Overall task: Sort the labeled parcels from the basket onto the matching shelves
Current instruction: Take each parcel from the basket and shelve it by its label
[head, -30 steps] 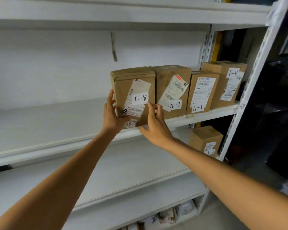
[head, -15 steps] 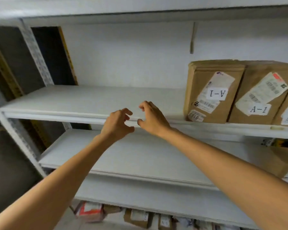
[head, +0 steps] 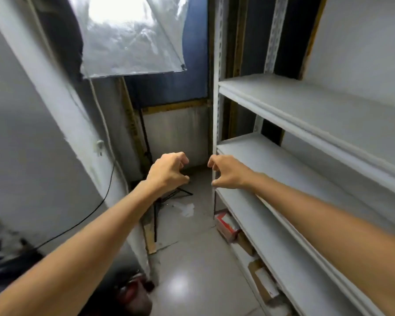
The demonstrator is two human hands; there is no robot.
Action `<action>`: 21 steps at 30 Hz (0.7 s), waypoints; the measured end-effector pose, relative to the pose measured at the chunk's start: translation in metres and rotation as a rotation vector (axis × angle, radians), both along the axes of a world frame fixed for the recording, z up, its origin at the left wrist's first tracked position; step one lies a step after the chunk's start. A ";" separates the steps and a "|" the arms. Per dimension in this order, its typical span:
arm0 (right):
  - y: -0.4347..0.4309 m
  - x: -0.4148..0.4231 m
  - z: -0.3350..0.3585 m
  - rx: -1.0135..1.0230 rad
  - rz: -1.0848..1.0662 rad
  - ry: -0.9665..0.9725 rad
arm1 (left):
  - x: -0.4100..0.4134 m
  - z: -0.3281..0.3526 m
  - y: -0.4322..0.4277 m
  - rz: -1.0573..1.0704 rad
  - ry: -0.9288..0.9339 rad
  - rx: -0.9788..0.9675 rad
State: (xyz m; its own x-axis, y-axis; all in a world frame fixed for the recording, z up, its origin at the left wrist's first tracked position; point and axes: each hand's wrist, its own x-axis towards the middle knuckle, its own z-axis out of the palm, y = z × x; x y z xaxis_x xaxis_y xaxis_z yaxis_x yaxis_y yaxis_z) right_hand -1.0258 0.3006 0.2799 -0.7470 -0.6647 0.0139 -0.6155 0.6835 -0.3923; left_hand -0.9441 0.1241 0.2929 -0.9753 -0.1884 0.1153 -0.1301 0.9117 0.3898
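Note:
My left hand (head: 168, 171) and my right hand (head: 229, 171) hang in the air in front of me, fingers loosely curled, holding nothing. They float beside the left end of the white shelf unit (head: 306, 156), whose boards run along the right. No labeled parcel on these shelf boards is in view, and no basket shows. Some boxes (head: 227, 225) lie on the floor under the lowest board.
A white wall (head: 32, 133) closes the left side. A tripod stand (head: 160, 201) with a plastic-covered light (head: 128, 35) fills the far corner. A black cable (head: 96, 208) runs down the wall. Dark and red things (head: 132, 290) sit at the bottom left on the grey floor.
My view has swung left, away from the A-1 boxes, which have left the frame. Both hands let go of the box on the shelf and now hang free.

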 end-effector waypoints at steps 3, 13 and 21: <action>-0.050 0.039 -0.021 0.036 0.211 -0.059 | 0.082 -0.024 -0.036 0.212 -0.088 0.042; -0.188 0.262 -0.045 0.112 0.911 -0.053 | 0.378 -0.048 -0.079 0.821 -0.206 0.072; -0.241 0.453 -0.035 0.179 1.381 -0.030 | 0.575 -0.054 -0.052 1.212 -0.252 0.159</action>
